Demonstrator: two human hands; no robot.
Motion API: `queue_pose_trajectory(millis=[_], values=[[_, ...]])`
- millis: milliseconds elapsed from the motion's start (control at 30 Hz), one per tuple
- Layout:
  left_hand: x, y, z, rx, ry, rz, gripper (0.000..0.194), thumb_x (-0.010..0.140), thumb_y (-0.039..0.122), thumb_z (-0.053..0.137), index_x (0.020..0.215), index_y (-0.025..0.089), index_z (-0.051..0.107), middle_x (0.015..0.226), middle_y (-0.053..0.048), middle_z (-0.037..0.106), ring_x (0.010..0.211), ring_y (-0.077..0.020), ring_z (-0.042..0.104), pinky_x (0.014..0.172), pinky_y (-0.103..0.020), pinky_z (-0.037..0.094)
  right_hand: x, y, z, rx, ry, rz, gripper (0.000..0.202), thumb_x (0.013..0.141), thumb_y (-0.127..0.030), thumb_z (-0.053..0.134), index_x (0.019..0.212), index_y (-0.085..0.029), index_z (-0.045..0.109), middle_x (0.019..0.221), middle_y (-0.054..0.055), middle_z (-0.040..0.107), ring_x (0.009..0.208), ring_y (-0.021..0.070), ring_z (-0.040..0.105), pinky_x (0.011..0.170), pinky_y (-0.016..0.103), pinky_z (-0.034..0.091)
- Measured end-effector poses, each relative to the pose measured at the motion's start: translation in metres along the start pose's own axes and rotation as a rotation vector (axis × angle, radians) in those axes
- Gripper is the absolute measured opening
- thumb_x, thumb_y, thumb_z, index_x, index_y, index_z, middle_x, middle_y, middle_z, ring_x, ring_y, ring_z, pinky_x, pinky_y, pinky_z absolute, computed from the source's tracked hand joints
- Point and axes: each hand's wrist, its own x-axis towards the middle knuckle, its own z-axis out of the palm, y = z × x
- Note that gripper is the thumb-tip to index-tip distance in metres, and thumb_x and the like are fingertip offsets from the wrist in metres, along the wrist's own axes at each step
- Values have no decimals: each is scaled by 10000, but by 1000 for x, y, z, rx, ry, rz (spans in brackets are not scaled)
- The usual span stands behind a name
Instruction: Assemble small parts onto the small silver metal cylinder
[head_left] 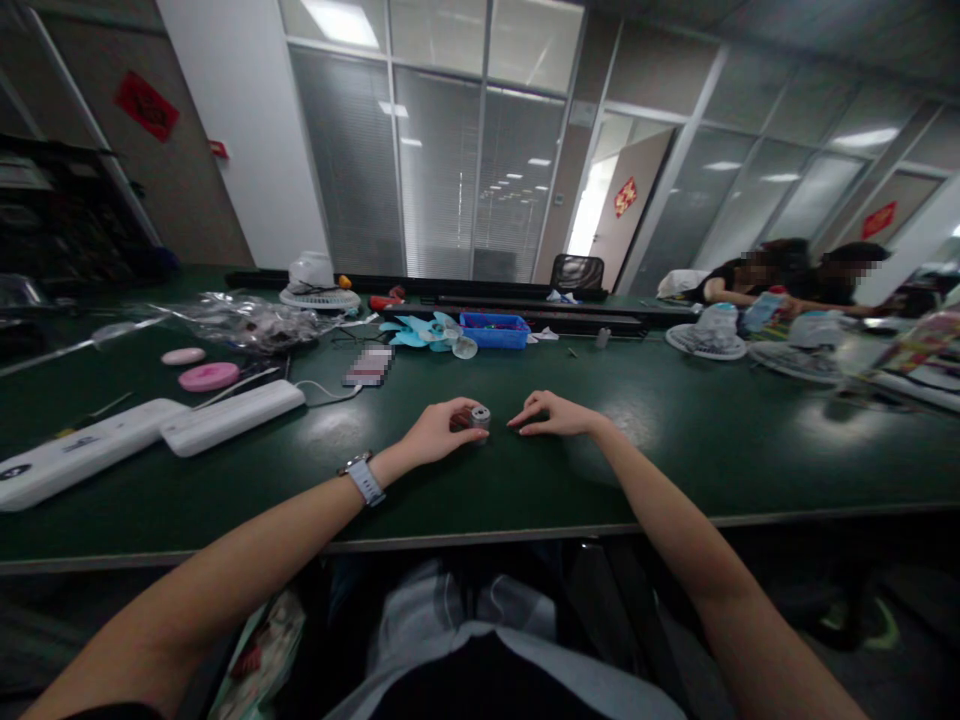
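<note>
My left hand, with a watch on its wrist, grips a small silver cylindrical metal part between thumb and fingers just above the green table. The part's round top, with a dark centre, faces up. A short gap to the right, my right hand hovers with thumb and forefinger drawn together towards the part. Whatever its fingertips pinch, if anything, is too small to make out.
White plastic housings and a pink round case lie at left. A phone on a cable, light-blue fan blades and a blue bin sit beyond my hands. White fan parts and co-workers are at right.
</note>
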Motion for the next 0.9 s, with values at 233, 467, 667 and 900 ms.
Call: queue_pose_trajectory(millis=[233, 467, 667, 900], values=[[-1, 2, -1, 5, 2, 1, 440, 709, 413, 700, 1078, 190, 611, 961, -62, 698, 857, -199, 662, 799, -341, 527, 4, 0, 7, 19, 56, 25, 323, 631, -460, 761, 904, -288, 753, 858, 25, 635, 898, 186, 545, 825, 296, 403], [0, 1, -1, -4, -2, 0, 437, 712, 410, 700, 1080, 192, 608, 967, -57, 697, 863, -196, 662, 809, -338, 524, 11, -4, 16, 16, 150, 53, 254, 767, -426, 659, 929, -250, 746, 857, 39, 619, 818, 161, 555, 748, 288, 424], [0, -2, -1, -3, -6, 13, 455, 713, 422, 699, 1094, 193, 600, 967, -58, 696, 864, -198, 661, 799, -334, 525, 25, -42, 27, 66, 460, 41, 246, 848, -371, 579, 995, -227, 715, 829, 28, 605, 740, 129, 534, 679, 260, 412], [0, -4, -1, -3, -12, 18, 488, 723, 447, 684, 1127, 189, 590, 964, -65, 696, 853, -201, 665, 796, -344, 528, 34, -63, 43, 103, 446, -19, 214, 859, -317, 576, 977, -205, 716, 834, 30, 592, 764, 130, 540, 654, 247, 394]])
